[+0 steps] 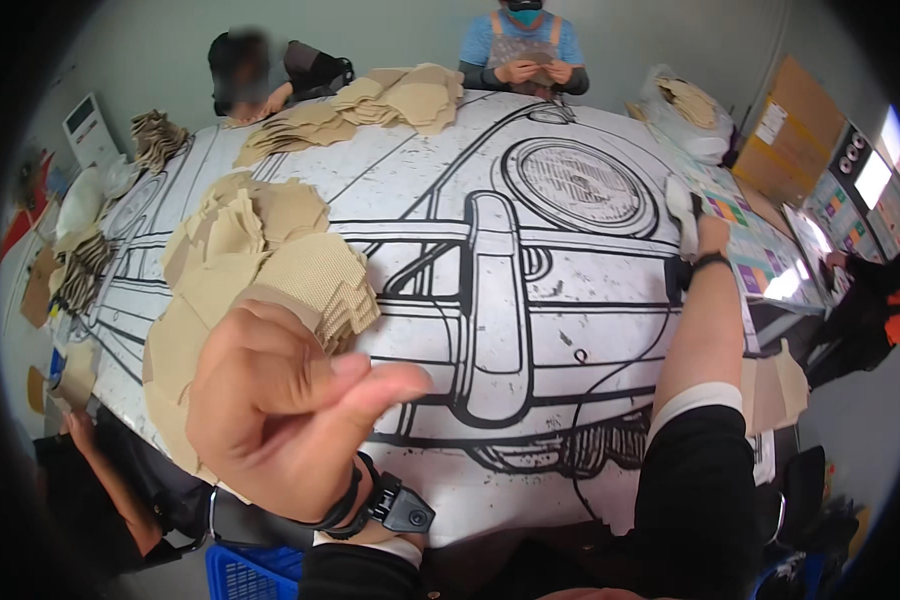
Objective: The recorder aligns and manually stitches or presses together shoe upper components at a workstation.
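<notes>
My left hand is raised over the near left of the table, with its fingers curled in and the thumb pressed against the index finger. Nothing shows between them. Behind and below it lies a heap of beige fabric pieces, some with a mesh-like texture. My right arm reaches to the table's right side. There my right hand is closed around the dark part of a white, elongated hand tool. The tool's exact kind is unclear, and some fingers are hidden.
The table has a cover printed with black car-front drawings. More beige stacks lie at the far side, where two people sit. A thin dark cable crosses the near right. A blue basket stands below; a cardboard box is far right.
</notes>
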Demonstrator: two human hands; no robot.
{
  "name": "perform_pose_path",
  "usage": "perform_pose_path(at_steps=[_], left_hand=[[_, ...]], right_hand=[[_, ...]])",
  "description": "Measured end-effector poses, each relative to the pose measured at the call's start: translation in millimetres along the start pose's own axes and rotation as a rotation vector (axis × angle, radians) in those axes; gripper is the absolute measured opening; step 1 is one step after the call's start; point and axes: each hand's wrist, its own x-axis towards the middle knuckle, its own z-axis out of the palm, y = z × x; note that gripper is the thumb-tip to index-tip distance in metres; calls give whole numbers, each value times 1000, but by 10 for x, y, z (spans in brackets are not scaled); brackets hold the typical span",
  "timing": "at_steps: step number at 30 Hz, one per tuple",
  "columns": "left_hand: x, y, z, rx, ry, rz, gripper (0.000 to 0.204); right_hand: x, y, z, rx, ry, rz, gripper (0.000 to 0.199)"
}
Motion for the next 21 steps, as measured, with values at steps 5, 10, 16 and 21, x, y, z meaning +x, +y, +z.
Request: perform_pose_path(at_steps=[5,10,16,21], left_hand=[[-67,-60,90,26,-196,-57,38],[-4,-63,14,93,-330,86,43],[22,26,48,77,-309,112,43],[-9,-47,42,82,-281,106,41]], right_hand=[[13,557,357,97,-284,132,55],[-470,239,323,-101,16,219,45],[515,690,664,-299,-610,189,15],[401,912,765,-145,-495,-30,12]])
